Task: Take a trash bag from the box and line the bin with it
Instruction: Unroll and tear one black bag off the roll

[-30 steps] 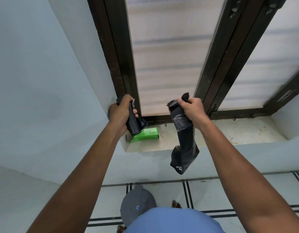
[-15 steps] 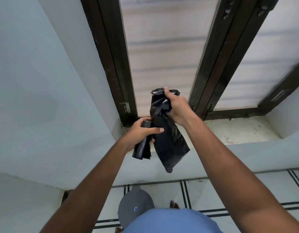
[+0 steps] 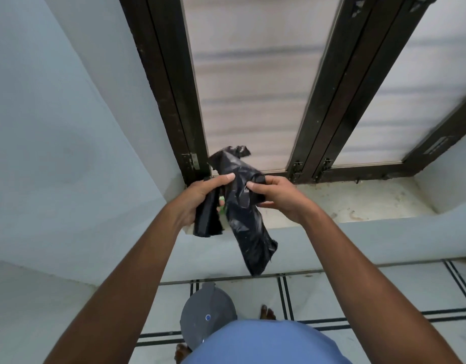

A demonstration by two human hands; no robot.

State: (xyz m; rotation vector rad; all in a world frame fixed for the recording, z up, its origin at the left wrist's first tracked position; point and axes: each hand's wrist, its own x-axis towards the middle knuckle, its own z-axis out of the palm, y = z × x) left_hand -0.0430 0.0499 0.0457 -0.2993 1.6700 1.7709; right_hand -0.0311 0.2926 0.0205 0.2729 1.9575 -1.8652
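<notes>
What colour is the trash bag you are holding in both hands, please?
The trash bag is glossy black, seen best in the head view.

Crumpled black plastic trash bag (image 3: 242, 206) betw. both hands, in front of stone window sill (image 3: 357, 203); round grey bin (image 3: 205, 316) on floor below.

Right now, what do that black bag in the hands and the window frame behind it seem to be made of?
Black bag: thin plastic film, by its crinkles and glossy highlights. Window frame: dark brown, matte; painted metal or wood, I cannot tell which. Its panes look frosted, glass or plastic.
</notes>
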